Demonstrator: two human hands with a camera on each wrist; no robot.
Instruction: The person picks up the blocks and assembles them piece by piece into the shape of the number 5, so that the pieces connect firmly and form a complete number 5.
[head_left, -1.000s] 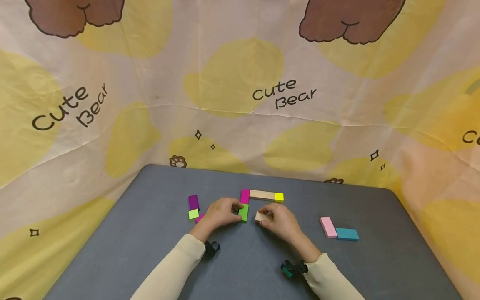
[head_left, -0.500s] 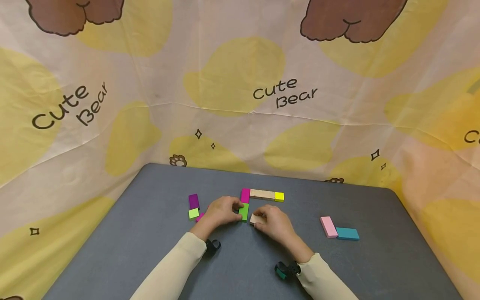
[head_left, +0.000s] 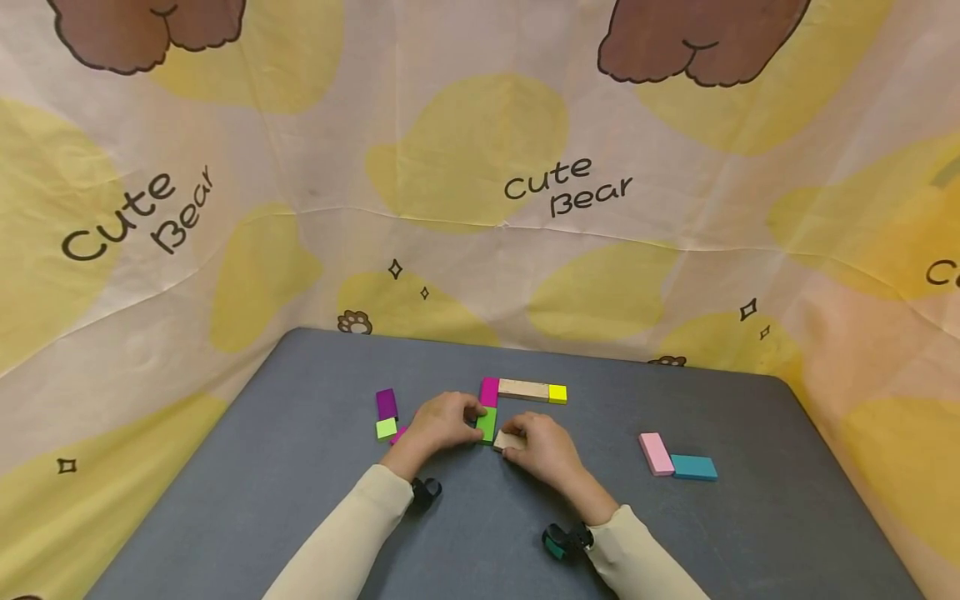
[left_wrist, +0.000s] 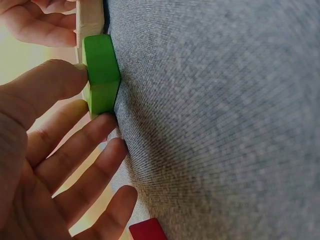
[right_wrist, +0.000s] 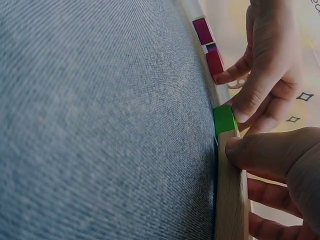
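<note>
My left hand (head_left: 442, 421) pinches the green block (head_left: 487, 427) between thumb and fingers, its other fingers spread in the left wrist view. My right hand (head_left: 546, 447) holds a plain wooden block (right_wrist: 230, 185) by its long sides, thumb on the near side. One end of that wooden block meets the near end of the green block in the right wrist view. Beyond the green block, in line with it, lies a magenta block (head_left: 490, 392). From there a second wooden block (head_left: 523, 389) runs right to a small yellow block (head_left: 557, 394).
Left of my hands lie a purple block (head_left: 386, 404), a light-green cube (head_left: 386, 429) and a magenta piece (head_left: 398, 435) partly hidden by my left hand. At the right, a pink block (head_left: 656, 454) touches a blue block (head_left: 694, 467). All sit on a grey tabletop (head_left: 765, 517).
My right hand has moved left and slightly nearer with the wooden block, bringing its end up to the green block. My left hand has stayed on the green block.
</note>
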